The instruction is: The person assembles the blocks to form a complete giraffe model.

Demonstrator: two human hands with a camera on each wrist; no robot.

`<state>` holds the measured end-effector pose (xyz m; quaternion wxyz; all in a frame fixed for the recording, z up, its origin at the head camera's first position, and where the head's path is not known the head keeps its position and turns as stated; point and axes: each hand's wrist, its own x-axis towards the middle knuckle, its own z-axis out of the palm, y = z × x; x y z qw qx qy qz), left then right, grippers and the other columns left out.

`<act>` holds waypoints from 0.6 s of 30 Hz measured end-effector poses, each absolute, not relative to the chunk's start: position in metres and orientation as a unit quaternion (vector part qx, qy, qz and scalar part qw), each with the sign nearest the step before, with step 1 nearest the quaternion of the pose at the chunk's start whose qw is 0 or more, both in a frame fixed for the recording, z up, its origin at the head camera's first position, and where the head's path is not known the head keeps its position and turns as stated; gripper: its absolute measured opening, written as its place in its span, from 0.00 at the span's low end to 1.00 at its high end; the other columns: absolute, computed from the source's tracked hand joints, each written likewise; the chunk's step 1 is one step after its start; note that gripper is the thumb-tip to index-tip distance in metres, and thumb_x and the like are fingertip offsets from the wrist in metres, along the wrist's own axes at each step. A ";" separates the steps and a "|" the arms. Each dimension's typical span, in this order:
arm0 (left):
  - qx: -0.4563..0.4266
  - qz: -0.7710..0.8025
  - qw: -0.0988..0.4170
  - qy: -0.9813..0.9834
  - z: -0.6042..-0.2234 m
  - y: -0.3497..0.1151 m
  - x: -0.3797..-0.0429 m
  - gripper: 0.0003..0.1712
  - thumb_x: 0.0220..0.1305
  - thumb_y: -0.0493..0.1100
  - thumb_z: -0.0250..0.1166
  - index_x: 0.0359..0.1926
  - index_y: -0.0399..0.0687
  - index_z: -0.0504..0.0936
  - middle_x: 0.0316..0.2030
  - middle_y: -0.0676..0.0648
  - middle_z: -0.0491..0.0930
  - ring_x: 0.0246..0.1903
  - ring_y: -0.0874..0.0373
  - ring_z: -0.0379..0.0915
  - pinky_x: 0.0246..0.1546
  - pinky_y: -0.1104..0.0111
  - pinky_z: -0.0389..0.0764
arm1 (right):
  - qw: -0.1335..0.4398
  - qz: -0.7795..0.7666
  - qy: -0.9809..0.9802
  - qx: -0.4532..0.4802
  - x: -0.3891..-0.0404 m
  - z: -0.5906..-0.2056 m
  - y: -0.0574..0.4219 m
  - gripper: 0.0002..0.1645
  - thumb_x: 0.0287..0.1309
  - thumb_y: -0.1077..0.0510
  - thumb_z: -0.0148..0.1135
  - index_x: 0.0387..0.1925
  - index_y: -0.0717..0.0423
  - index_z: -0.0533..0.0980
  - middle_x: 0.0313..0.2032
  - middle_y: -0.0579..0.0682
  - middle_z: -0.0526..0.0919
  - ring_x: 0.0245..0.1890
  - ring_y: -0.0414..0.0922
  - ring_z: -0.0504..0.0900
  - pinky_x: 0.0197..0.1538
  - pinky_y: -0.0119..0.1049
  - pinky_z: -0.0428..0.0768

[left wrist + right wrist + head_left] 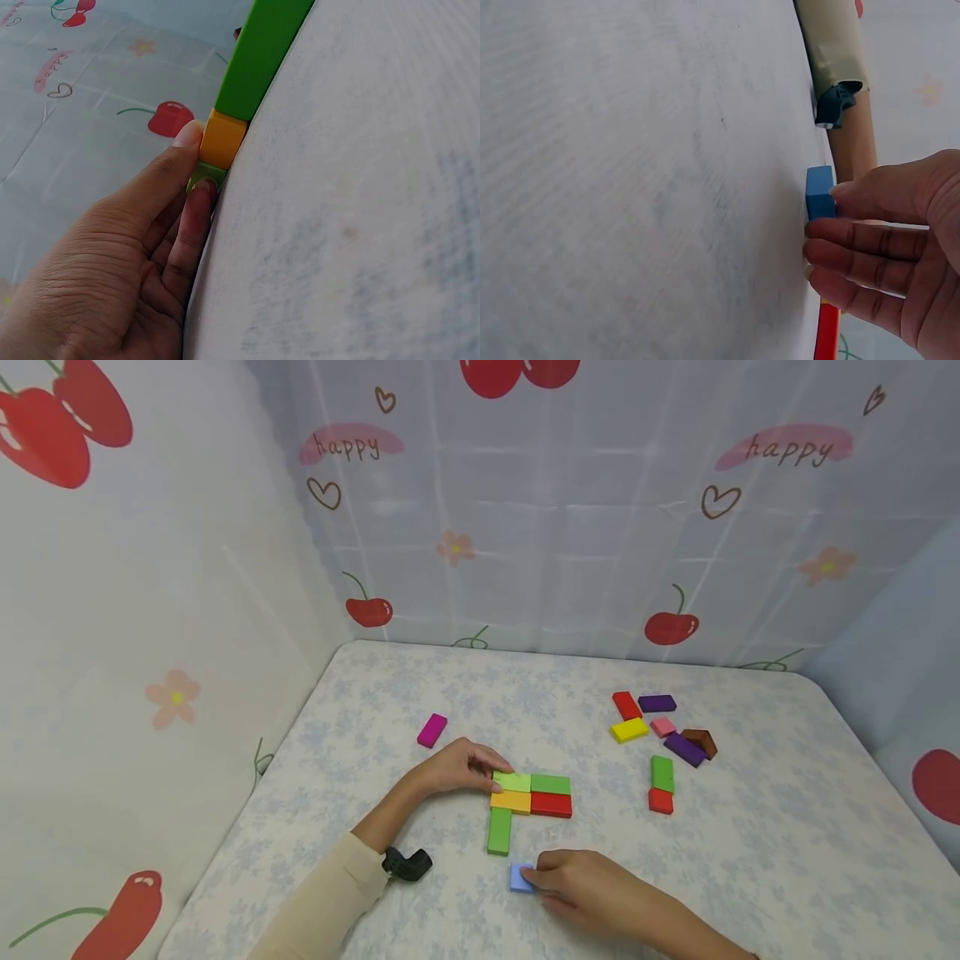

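Near the table's middle, flat coloured blocks lie joined: a light green block (513, 782) beside a green block (551, 785), an orange block (510, 802) beside a red block (551, 805) below them. From the orange one a second green block (498, 832) runs toward me. My left hand (457, 768) pinches the light green block's left end, its thumb by the orange block (223, 141). Closer to me, the right hand (588, 889) grips a small blue block (518, 878) between thumb and forefinger, low over the table. The right wrist view shows this blue block (820, 184) at the fingertips.
A magenta block (432, 731) lies beyond the left hand. At right are red (626, 705), purple (657, 703), yellow (629, 730), pink (663, 727) and brown (701, 742) blocks. Nearer, a green block (662, 773) touches a red one. Printed curtains enclose the table.
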<state>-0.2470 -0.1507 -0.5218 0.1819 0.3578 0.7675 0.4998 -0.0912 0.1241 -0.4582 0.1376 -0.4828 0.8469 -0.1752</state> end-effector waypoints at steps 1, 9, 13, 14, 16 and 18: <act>0.357 0.500 0.182 0.768 -0.522 -0.151 -0.247 0.18 0.59 0.40 0.77 0.51 0.53 0.90 0.47 0.57 0.87 0.35 0.58 0.80 0.38 0.67 0.81 | 0.138 -0.172 0.847 -0.484 -0.090 -0.458 0.122 0.23 0.65 0.60 0.68 0.61 0.54 0.81 0.41 0.39 0.81 0.36 0.27 0.73 0.41 0.26 0.78; 0.355 0.505 0.186 0.764 -0.524 -0.150 -0.247 0.18 0.59 0.40 0.77 0.51 0.53 0.90 0.47 0.57 0.87 0.35 0.59 0.79 0.36 0.68 0.80 | 0.140 -0.125 0.857 -0.479 -0.087 -0.455 0.106 0.26 0.66 0.54 0.67 0.64 0.53 0.78 0.43 0.39 0.81 0.35 0.28 0.72 0.42 0.26 0.77; 0.356 0.506 0.186 0.764 -0.523 -0.150 -0.247 0.18 0.59 0.40 0.77 0.51 0.52 0.90 0.47 0.56 0.87 0.34 0.59 0.79 0.36 0.68 0.80 | 0.146 -0.115 0.862 -0.471 -0.087 -0.455 0.101 0.27 0.67 0.53 0.67 0.65 0.51 0.78 0.41 0.39 0.80 0.33 0.29 0.70 0.40 0.25 0.76; 0.356 0.505 0.185 0.764 -0.523 -0.150 -0.247 0.18 0.59 0.40 0.77 0.51 0.52 0.90 0.47 0.56 0.87 0.34 0.58 0.79 0.36 0.68 0.80 | 0.147 -0.114 0.863 -0.470 -0.087 -0.455 0.100 0.27 0.67 0.52 0.67 0.66 0.51 0.77 0.41 0.38 0.80 0.32 0.29 0.69 0.39 0.25 0.76; 0.357 0.502 0.183 0.766 -0.522 -0.150 -0.247 0.18 0.59 0.40 0.77 0.51 0.52 0.90 0.47 0.56 0.87 0.34 0.58 0.80 0.36 0.68 0.80 | 0.148 -0.112 0.865 -0.467 -0.086 -0.455 0.098 0.28 0.67 0.51 0.67 0.67 0.50 0.77 0.40 0.38 0.79 0.31 0.29 0.69 0.38 0.25 0.75; 0.355 0.501 0.182 0.768 -0.522 -0.150 -0.247 0.18 0.58 0.40 0.77 0.51 0.53 0.90 0.47 0.57 0.87 0.34 0.58 0.80 0.36 0.68 0.80 | 0.145 -0.110 0.867 -0.464 -0.086 -0.455 0.096 0.29 0.67 0.51 0.67 0.67 0.50 0.76 0.39 0.37 0.78 0.30 0.29 0.68 0.35 0.25 0.73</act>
